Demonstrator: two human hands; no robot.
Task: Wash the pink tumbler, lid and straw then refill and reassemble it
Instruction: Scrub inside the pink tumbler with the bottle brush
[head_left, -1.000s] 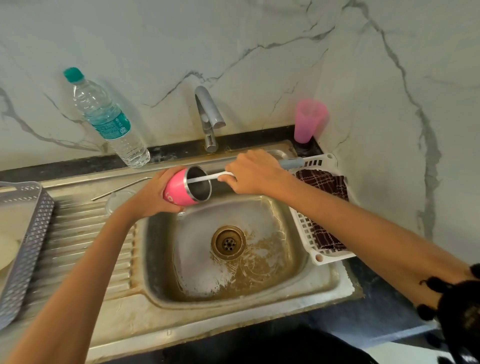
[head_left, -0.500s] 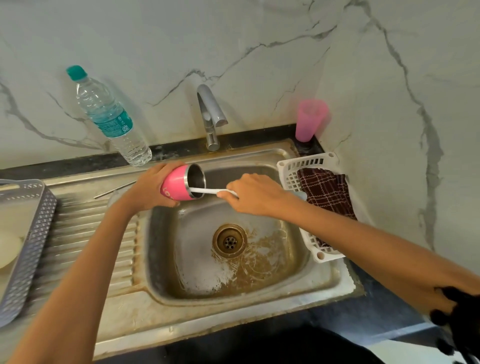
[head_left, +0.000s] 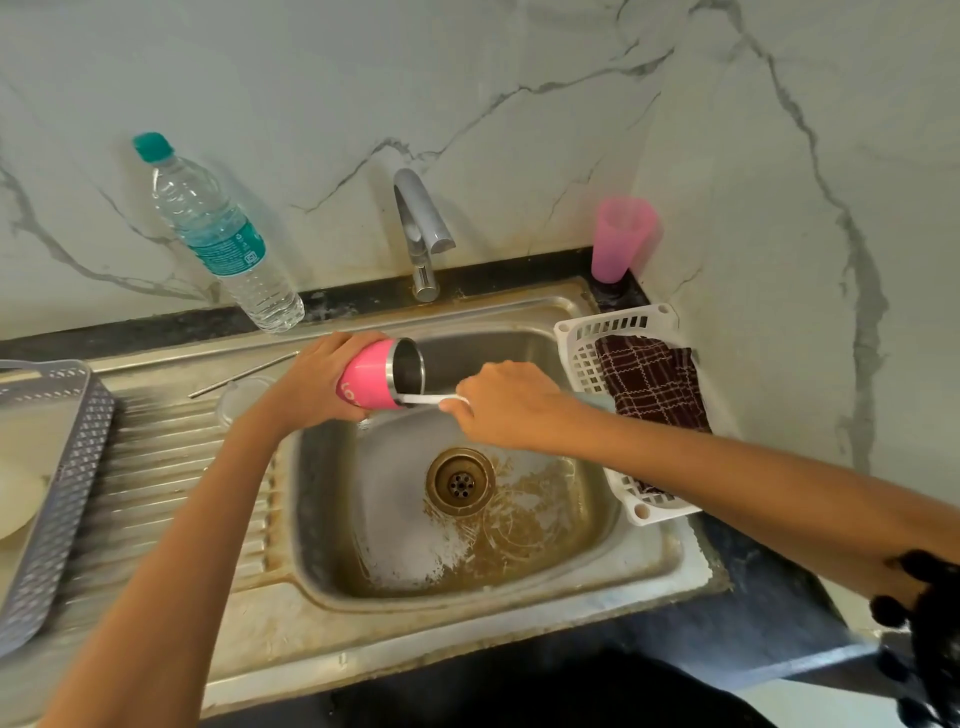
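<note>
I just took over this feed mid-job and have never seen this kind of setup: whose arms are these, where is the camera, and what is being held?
There is no machine here. A person wears one wide-angle camera on the head, looking down at a steel sink. The left hand holds the pink tumbler on its side over the basin, its mouth facing right. The right hand grips a white brush handle whose tip goes into the tumbler. On the drainboard lie a metal straw and a clear lid. Behind stand a water bottle, the tap and a pink cup.
</note>
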